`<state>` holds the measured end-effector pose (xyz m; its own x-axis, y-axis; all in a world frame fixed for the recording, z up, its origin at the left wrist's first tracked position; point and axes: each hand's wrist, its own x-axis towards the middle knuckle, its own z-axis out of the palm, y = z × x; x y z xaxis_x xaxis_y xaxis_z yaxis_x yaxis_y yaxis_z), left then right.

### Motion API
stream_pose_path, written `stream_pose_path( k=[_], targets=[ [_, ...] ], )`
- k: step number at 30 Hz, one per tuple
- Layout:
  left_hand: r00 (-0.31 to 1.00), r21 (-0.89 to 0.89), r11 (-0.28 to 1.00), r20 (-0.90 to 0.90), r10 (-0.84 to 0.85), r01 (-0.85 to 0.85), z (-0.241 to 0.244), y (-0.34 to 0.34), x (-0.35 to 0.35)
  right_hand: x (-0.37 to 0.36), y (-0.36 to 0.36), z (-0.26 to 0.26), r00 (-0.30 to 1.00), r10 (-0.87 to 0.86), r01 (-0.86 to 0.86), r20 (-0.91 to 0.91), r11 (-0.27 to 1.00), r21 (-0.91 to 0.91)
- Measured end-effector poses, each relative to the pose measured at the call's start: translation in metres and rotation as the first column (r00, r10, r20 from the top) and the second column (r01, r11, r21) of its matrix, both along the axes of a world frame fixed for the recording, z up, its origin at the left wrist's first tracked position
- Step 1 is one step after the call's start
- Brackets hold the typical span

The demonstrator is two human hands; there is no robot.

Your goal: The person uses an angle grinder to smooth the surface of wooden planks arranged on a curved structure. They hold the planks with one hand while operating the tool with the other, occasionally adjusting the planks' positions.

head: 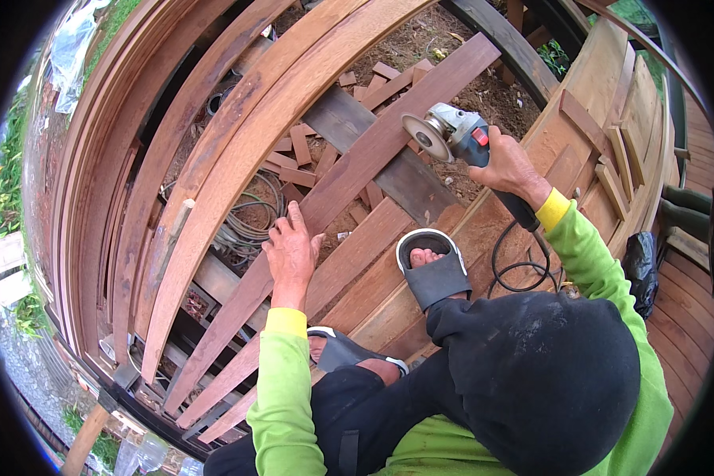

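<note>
My right hand grips an angle grinder, its thumb and fingers around the dark body near a red switch. The grinder's round disc is at the right edge of a long reddish-brown wooden plank. Whether the disc is turning, I cannot tell. My left hand lies across the same plank lower down, fingers at its left edge and thumb towards its right edge. The plank lies across a dark wooden joist. From the grinder's handle, a black power cord loops over the boards.
Long boards lie at the left. Wood offcuts and coiled cables lie on soil in the gaps between joists. My sandalled foot stands on sawdust-covered boards. Short wood pieces and a black plastic bag are at right.
</note>
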<state>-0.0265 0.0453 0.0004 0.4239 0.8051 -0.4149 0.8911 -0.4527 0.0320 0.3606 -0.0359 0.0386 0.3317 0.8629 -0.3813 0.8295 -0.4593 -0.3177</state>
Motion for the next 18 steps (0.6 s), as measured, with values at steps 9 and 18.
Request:
stream_pose_path(
  k=[9, 18],
  targets=[
    [1.0, -0.011, 1.0, -0.007, 0.009, -0.009, -0.0005, 0.0002, -0.0002, -0.003, 0.0053, 0.0083, 1.0, 0.005, -0.003, 0.019, 0.996, -0.086],
    [1.0, -0.017, 1.0, -0.008, 0.009, -0.01, -0.001, 0.0005, -0.0007, -0.0005, 0.005, 0.0035, 1.0, 0.002, -0.001, 0.008, 0.996, -0.085]
  ],
)
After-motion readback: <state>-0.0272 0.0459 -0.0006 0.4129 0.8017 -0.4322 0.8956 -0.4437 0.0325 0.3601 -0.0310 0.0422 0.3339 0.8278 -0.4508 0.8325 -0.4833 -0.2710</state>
